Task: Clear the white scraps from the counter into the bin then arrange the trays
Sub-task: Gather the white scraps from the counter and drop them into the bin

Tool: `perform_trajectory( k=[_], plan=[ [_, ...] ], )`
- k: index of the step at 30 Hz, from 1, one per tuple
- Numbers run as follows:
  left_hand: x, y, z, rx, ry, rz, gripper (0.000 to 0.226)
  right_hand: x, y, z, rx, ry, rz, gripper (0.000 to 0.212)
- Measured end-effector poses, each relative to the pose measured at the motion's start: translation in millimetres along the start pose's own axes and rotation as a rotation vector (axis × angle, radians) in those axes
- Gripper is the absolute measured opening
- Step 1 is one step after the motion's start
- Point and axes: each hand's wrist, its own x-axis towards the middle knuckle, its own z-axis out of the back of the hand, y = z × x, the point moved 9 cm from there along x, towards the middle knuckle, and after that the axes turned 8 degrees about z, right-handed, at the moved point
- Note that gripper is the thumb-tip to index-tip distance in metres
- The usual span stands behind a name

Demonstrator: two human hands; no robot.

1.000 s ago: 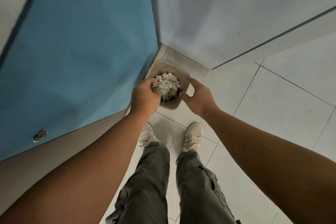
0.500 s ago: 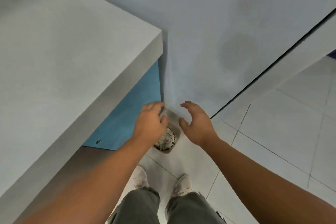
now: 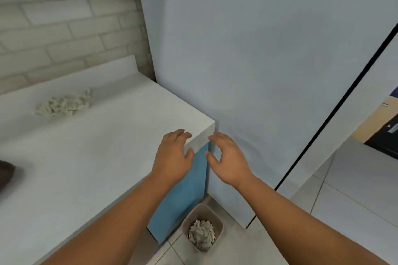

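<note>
A pile of white scraps point(image 3: 63, 104) lies on the white counter point(image 3: 90, 157) near the back wall, at the left. On the floor in the corner stands a small beige bin point(image 3: 218, 225) holding a heap of white scraps point(image 3: 202, 235). My left hand point(image 3: 172, 155) hovers over the counter's front right corner, fingers loosely bent and holding nothing. My right hand point(image 3: 226, 157) is just beside it, past the counter's edge, also relaxed and holding nothing. No trays are in view.
A tall pale blue panel point(image 3: 258, 60) rises right of the counter. The blue cabinet side point(image 3: 187, 196) drops below the counter corner. A dark object point(image 3: 5, 173) sits at the counter's left edge. A cardboard box point(image 3: 379, 122) shows at far right. Grey floor tiles lie below.
Both hands rose from the bin on the floor up to counter height. My view lifted too, so the countertop and its pile of scraps came into sight.
</note>
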Motion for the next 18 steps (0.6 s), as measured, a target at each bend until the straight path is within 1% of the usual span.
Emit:
perform_trajectory(
  k=[5,9,14,18],
  plan=[
    [12,9,49,-0.005,-0.124,0.027,0.043,32,36,11,-0.027,-0.004,0.112,0.048],
    [17,24,78,0.014,-0.187,0.071,0.042,55,59,8,-0.039,0.018,0.162,0.046],
    [30,53,114,0.029,-0.243,0.154,0.042,92,87,-10,-0.044,0.050,0.222,0.046],
    [43,92,141,0.030,-0.281,0.198,0.041,131,113,-40,-0.019,0.076,0.270,0.046]
  ],
)
